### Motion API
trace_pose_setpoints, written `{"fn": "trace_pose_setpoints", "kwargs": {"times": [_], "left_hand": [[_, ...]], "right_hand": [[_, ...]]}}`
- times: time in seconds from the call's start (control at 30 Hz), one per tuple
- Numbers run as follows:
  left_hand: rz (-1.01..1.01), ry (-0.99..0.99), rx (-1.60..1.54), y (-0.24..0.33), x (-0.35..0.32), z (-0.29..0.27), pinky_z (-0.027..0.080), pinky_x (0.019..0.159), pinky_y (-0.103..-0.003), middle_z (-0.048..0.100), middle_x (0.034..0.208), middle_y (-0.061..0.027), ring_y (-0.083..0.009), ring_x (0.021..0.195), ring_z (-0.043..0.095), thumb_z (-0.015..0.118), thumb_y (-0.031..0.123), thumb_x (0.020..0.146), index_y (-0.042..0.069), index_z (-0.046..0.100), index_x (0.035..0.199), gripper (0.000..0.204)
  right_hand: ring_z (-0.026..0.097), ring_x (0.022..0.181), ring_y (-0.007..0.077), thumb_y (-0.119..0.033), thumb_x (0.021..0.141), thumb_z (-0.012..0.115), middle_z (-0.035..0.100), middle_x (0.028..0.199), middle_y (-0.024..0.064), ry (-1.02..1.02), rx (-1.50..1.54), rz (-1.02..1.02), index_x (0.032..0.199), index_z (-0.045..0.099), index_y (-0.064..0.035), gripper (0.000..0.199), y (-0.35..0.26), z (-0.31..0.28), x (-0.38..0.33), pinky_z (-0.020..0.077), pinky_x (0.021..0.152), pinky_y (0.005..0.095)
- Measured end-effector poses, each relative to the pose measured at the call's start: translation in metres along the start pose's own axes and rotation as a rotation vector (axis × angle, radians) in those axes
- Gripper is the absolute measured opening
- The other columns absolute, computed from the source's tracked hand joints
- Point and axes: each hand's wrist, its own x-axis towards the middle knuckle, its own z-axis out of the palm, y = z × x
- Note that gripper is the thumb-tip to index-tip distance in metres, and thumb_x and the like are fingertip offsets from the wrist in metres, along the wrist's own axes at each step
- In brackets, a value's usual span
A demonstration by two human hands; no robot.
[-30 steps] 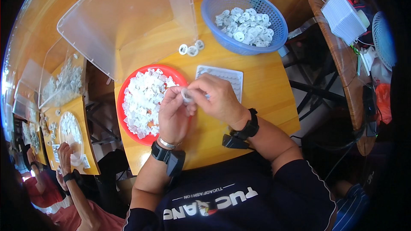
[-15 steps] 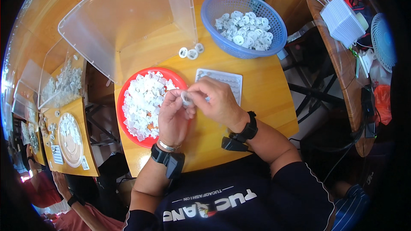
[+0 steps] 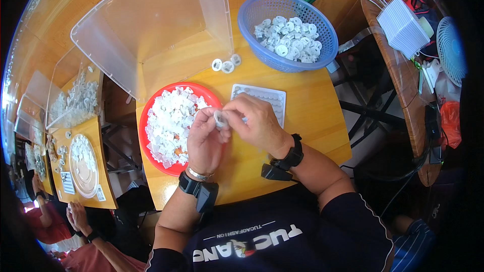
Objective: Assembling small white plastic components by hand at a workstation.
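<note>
Between my two hands is a small round white plastic ring part [image 3: 220, 119], partly covered by my fingers. My left hand [image 3: 205, 133] grips it from the left, near the rim of a red plate [image 3: 211, 95] heaped with small white and clear plastic pieces [image 3: 171, 121]. The fingertips of my right hand [image 3: 254, 121] pinch at the ring's right side; whatever small piece they may hold is hidden. Beneath my right hand lies a white tray [image 3: 278, 102] with rows of round hollows, partly covered by the hand.
A blue basket [image 3: 245, 30] of round white parts stands at the back right, with several loose round parts [image 3: 228, 66] left of it. A large clear plastic bin [image 3: 141, 35] rises at the back left. At left, another person's hands [image 3: 77, 216] are near a neighbouring table [image 3: 108, 191].
My hands stay together around the ring part with only slight finger movement. The view shifts slightly. At the neighbouring table, the other person's hands have come together.
</note>
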Motion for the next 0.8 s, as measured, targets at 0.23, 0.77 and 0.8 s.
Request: {"fn": "trace_pose_setpoints", "kwargs": {"times": [0.23,0.77,0.8], "left_hand": [[0.019,-0.03,-0.011,0.0014,0.0014,-0.0016,0.044,0.065,-0.025,0.062,0.089,-0.0073,-0.0147,0.073,0.057,0.058,0.02,0.096,0.005,0.052,0.11,0.022],[0.017,-0.004,0.054,-0.0003,0.0002,-0.0005,0.045,0.068,-0.027,0.062,0.092,-0.0062,-0.0145,0.075,0.057,0.056,0.019,0.096,0.006,0.052,0.108,0.017],[0.023,-0.007,0.052,-0.0003,0.0002,-0.0007,0.045,0.069,-0.027,0.062,0.092,-0.0063,-0.0145,0.075,0.057,0.056,0.018,0.096,0.007,0.052,0.107,0.016]], "right_hand": [[0.062,0.067,0.0287,-0.007,0.086,0.065,0.061,0.074,0.0098,0.003,0.029,0.022,0.085,0.059,-0.0053,0.006,-0.0022,-0.0002,0.0006,0.0477,0.058,0.0386],[0.061,0.068,0.0277,-0.009,0.086,0.066,0.059,0.075,0.0092,-0.02,-0.037,-0.043,0.086,0.059,-0.0052,0.008,-0.002,-0.0012,-0.0002,0.0478,0.058,0.0382],[0.061,0.068,0.0277,-0.009,0.086,0.066,0.059,0.075,0.0092,-0.021,-0.035,-0.042,0.086,0.059,-0.0052,0.008,-0.0014,-0.0011,-0.0001,0.0478,0.058,0.0382]]}}
